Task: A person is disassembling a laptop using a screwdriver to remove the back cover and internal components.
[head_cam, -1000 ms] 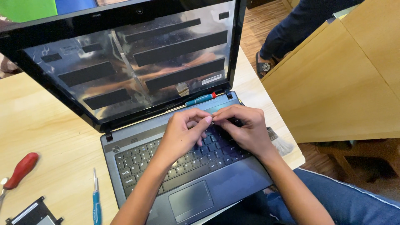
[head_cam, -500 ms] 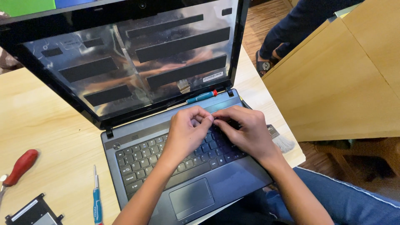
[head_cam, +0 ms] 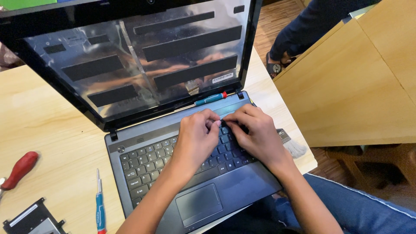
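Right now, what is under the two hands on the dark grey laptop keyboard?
Under the left hand and right hand lies the upper right part of the black keyboard. The fingertips meet at its top edge; the keys beneath them are covered.

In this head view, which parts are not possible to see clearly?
- Keys under the left hand and right hand: covered by fingers.
- Red-handled tool: tip cut off by left edge.
- Brush: handle hidden behind right hand.
- Flat part: cut off by bottom edge.

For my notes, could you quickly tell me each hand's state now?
Left hand: fingers curled on the laptop keyboard, holding nothing visible.
Right hand: pinching at the keyboard's top edge; contents unclear.
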